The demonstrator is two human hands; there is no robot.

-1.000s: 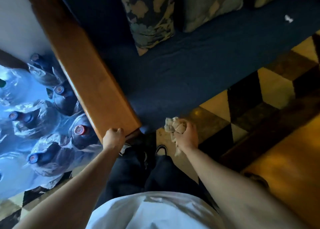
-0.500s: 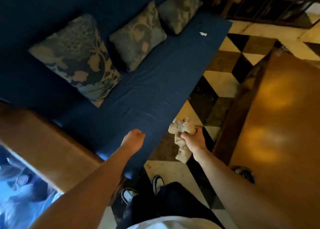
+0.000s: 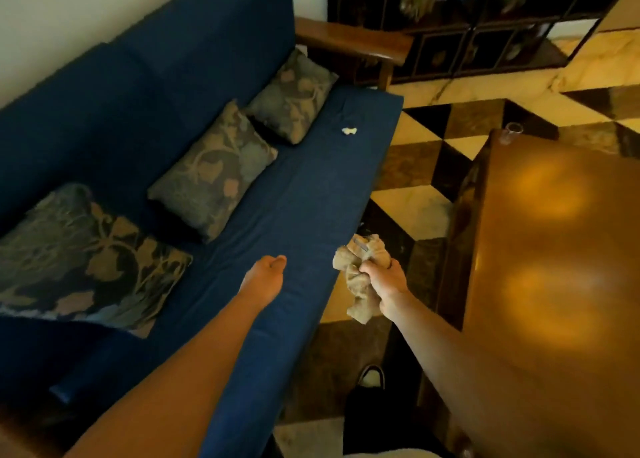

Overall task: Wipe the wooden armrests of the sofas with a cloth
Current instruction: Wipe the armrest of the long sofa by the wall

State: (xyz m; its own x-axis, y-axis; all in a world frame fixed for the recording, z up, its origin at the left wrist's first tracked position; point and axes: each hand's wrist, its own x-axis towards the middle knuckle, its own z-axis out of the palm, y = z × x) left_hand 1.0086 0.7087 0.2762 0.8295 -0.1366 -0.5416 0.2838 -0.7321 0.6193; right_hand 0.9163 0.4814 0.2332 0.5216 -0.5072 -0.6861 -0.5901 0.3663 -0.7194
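**A:** What has changed on your end?

**B:** A second ago I was over the near armrest, my left hand at its front corner, with water bottles on the floor beside it. That armrest has since slid out of view. I now see the length of the sofa (image 3: 304,194) to its far armrest (image 3: 349,43), well apart from both hands.

**A:** So the near one is finished?

**B:** I judge so. It looks like I am heading for the far one, which is not yet touched.

**A:** Where is the cloth?

**B:** The cloth (image 3: 360,277) is bunched in my right hand (image 3: 384,281), grip clenched around it, over the floor just off the seat's front edge. My left hand (image 3: 265,277) is curled closed on nothing, above the seat.

**A:** Any writing or labels?

**B:** None I can read. The three cushions (image 3: 214,170) carry a leaf pattern only. A small white scrap (image 3: 349,131) lies on the seat near the far end. A glass (image 3: 512,132) stands at the far corner of the brown surface (image 3: 554,249) on my right.
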